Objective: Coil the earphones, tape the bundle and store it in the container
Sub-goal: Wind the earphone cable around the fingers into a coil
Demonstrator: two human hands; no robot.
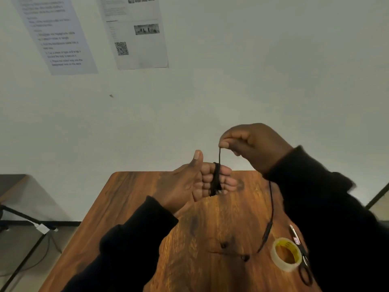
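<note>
Black earphones (216, 179) are wound in several turns around the fingers of my left hand (195, 182), which is raised above the wooden table with its thumb up. My right hand (252, 146) pinches the cable just above the coil, between thumb and forefinger. The loose part of the cable (271, 207) hangs down behind my right sleeve to the inline remote (267, 230), and two earbuds (244, 258) lie on the table. A roll of clear tape (286, 254) with a yellow core lies at the right. No container is in view.
Black-handled scissors (303, 260) lie right of the tape roll. The brown wooden table (130, 207) stands against a white wall with two printed sheets (134, 32) stuck on it. A dark stand and cables (27, 224) are on the floor at the left.
</note>
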